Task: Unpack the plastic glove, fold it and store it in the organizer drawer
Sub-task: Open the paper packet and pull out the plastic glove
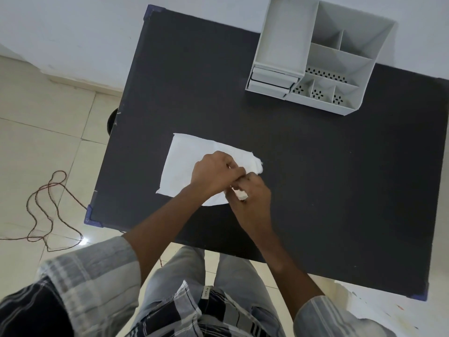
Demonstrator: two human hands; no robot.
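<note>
A white plastic glove (181,164) lies mostly flat on the black table (315,190), left of centre. My left hand (213,175) rests on its right part and pinches a bunched end. My right hand (250,195) meets it from the right, fingers closed on a small white wad of the same material (240,193). The glove's right edge (257,164) is crumpled beside my fingers. The white desk organizer (315,57) stands at the table's far right, with two small drawers (269,82) at its front left; both look pushed in.
The organizer has several open compartments, some with perforated floors. A thin brown cord (48,203) loops over the tiled floor to the left. A dark round object (112,120) shows below the table's left edge. Blue corner guards (88,215) mark the table's corners.
</note>
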